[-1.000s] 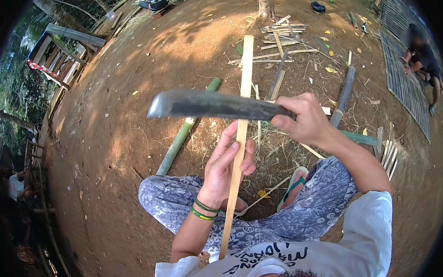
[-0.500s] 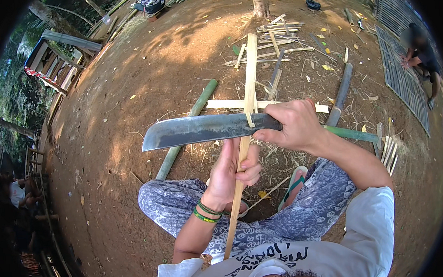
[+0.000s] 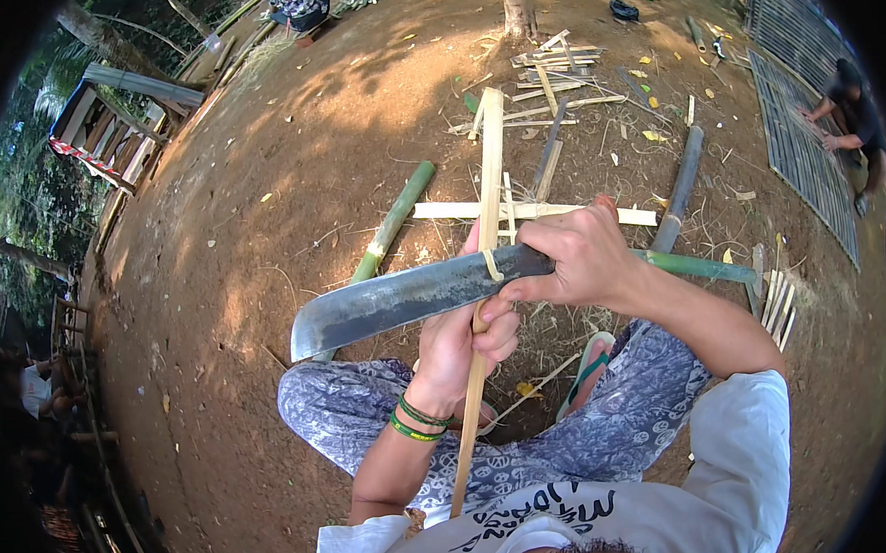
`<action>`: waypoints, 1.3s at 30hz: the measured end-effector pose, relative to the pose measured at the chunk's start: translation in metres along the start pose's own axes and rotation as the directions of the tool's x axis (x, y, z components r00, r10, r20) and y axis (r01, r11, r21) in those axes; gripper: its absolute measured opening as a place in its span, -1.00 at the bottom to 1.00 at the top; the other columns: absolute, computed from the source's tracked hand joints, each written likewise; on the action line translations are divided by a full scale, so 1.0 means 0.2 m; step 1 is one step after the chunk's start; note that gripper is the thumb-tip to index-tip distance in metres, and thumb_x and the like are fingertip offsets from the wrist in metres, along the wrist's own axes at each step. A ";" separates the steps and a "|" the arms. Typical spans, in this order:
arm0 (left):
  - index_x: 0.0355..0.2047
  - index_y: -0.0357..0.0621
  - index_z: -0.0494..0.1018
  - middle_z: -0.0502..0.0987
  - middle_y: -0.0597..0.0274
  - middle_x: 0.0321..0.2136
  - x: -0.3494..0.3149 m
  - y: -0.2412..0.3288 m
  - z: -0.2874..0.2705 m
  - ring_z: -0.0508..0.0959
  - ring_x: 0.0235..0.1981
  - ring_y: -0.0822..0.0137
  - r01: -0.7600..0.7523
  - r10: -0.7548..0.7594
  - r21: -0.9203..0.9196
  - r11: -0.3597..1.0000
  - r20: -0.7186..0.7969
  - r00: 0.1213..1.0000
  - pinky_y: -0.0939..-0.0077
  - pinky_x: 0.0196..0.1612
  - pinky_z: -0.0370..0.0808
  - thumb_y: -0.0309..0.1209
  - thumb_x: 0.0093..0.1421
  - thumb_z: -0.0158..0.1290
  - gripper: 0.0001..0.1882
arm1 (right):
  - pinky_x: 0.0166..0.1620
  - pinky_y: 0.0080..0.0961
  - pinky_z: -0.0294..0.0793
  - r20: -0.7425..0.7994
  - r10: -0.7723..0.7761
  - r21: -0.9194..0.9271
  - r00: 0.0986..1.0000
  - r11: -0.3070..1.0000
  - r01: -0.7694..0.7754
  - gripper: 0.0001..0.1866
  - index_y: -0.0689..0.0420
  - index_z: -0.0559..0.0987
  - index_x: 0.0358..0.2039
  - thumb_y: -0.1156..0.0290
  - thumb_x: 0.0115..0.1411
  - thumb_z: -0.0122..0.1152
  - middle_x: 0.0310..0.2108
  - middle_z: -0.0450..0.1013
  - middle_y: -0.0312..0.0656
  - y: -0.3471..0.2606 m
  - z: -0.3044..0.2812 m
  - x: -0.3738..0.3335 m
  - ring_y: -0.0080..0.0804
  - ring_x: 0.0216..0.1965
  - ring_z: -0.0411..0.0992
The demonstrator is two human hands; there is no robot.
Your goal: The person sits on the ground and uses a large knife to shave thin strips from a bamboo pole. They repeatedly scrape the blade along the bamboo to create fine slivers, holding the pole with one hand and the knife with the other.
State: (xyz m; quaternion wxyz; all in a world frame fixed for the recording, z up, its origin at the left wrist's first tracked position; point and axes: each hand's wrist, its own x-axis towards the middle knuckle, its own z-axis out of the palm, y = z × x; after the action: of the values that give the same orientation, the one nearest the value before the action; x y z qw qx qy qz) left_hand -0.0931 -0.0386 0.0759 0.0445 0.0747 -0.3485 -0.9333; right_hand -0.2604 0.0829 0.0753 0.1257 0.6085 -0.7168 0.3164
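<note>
My right hand (image 3: pixel 579 254) is closed round the handle end of a machete (image 3: pixel 394 301), whose broad dark blade points left and crosses in front of me. Below the blade, my left hand (image 3: pixel 462 348) grips a long pale bamboo strip (image 3: pixel 491 164), which runs from my lap up and away. Part of that hand is hidden behind the blade. Where blade and strip cross, a thin curled shaving (image 3: pixel 491 265) hangs over the metal near my right thumb. The handle itself is mostly covered by my fingers.
A green bamboo pole (image 3: pixel 397 219) and a grey one (image 3: pixel 681 189) lie on the dirt, with a pale flat strip (image 3: pixel 560 210) between them. Farther off is a pile of split bamboo (image 3: pixel 562 70) by a tree trunk (image 3: pixel 519 7). A person (image 3: pixel 849 120) crouches at a slatted bamboo panel (image 3: pixel 802 148).
The machete's tip has swung toward me and the blade now slants down to the left. The strip's far end sits slightly nearer. The person at the right has shifted their arms.
</note>
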 end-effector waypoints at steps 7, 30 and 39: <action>0.47 0.33 -0.22 0.11 0.46 -0.49 -0.02 0.00 0.01 0.05 -0.64 0.63 0.006 -0.007 0.049 0.999 0.011 1.000 0.73 -0.60 0.03 -0.25 0.50 -0.30 -0.40 | -0.61 -0.22 0.37 -0.078 -0.058 -0.085 0.995 0.995 0.051 -0.27 0.09 0.47 -0.68 -0.43 0.03 0.16 -0.73 0.43 -0.19 0.00 0.00 -0.01 -0.20 -0.71 0.46; 0.44 0.21 -0.09 0.31 0.36 -0.43 0.10 0.00 -0.10 0.18 -0.68 0.62 -0.094 0.091 0.081 0.992 0.038 0.995 0.77 -0.66 0.18 -0.21 0.48 -0.31 -0.44 | -0.60 -0.19 0.40 0.084 0.135 0.095 0.987 0.985 -0.142 -0.31 0.15 0.56 -0.63 -0.34 0.09 0.18 -0.77 0.42 -0.04 -0.04 0.00 -0.01 -0.05 -0.72 0.46; 0.42 0.30 -0.02 0.16 0.41 -0.49 0.02 -0.01 -0.02 0.04 -0.70 0.63 0.009 -0.010 0.153 0.988 -0.001 1.000 0.74 -0.66 0.00 -0.17 0.51 -0.37 -0.51 | -0.59 -0.15 0.42 -0.048 0.173 -0.018 0.984 0.985 -0.174 -0.29 0.13 0.53 -0.66 -0.37 0.10 0.16 -0.79 0.40 -0.08 0.04 -0.02 0.02 -0.06 -0.71 0.47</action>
State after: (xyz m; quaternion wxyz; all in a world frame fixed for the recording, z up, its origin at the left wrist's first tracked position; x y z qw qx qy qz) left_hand -0.0965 -0.0401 0.0723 0.0341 0.0795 -0.4186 -0.9040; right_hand -0.2700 0.0824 0.0790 0.1211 0.5347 -0.7675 0.3321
